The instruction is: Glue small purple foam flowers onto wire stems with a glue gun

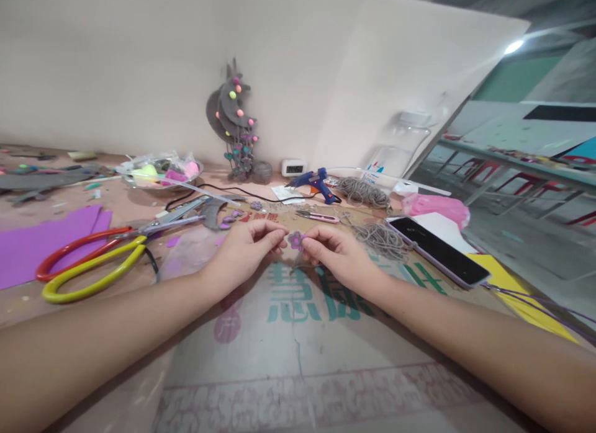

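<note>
My left hand (249, 244) and my right hand (333, 250) meet over the middle of the table, fingers pinched together. Between them sits a small purple felt flower (295, 239) with a grey centre, gripped from both sides. A thin grey stem or cord hangs down from the flower toward the printed cardboard sheet (298, 321) under my hands.
Two pairs of scissors (107, 253), red-handled and yellow-handled, lie at left on purple foam sheets (41, 241). A blue glue gun (316, 183), small snips (319, 216), grey cord piles (379, 234), a phone (440, 250), a pom-pom dish (158, 171) and a grey felt moon ornament (233, 120) stand behind.
</note>
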A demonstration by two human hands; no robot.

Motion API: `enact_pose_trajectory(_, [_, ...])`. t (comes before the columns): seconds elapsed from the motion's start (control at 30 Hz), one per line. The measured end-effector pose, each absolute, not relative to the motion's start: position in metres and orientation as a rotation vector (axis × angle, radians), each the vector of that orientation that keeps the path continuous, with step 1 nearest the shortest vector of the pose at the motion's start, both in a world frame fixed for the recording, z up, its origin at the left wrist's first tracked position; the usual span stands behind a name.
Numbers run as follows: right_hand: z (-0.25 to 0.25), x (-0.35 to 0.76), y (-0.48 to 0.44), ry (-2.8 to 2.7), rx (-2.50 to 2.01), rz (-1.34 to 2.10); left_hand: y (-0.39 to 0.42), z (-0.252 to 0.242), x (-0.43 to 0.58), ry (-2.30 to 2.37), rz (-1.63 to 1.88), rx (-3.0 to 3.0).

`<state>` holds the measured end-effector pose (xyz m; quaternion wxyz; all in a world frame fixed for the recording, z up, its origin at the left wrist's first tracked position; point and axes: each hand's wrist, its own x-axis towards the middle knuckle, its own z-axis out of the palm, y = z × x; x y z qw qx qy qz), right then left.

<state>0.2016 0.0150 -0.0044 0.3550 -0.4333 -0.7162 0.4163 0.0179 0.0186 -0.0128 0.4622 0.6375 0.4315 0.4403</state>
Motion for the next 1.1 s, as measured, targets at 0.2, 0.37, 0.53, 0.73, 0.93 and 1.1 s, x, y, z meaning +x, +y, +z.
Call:
enact_pose_trajectory(0.2, [-0.0023, 0.2006, 0.0130, -1.880, -1.124, 1.049, 0.0178, -0.0104, 0.0164, 1.069, 1.076, 1.689])
enact_pose_trajectory(0.37, [-0.0005, 0.2013, 0.0118, -1.942, -1.126, 0.987, 0.0171, -0.0099, 0.0155, 1.062, 1.007, 1.769])
enact_pose_trajectory(0.53, [-0.0021, 0.2046, 0.0130, -1.963, -1.125, 0.922, 0.0174, -0.0105, 0.0159, 1.052, 0.963, 1.760])
enact_pose_trajectory(0.73, [-0.0031, 0.2053, 0.0139, -1.926, -1.114, 0.937, 0.0157, -0.0089, 0.0165, 1.058, 0.960, 1.756])
enact_pose_trajectory(0.93, [-0.0034, 0.2034, 0.0142, -1.938, -1.193, 0.873, 0.0180, -0.0094, 0.0154, 1.027, 0.959, 1.807])
enact_pose_trajectory(1.1, [-0.0012, 0.2017, 0.0114, -1.966, -1.230, 0.699, 0.0157, -0.0104, 0.0190, 0.952, 0.941, 1.722])
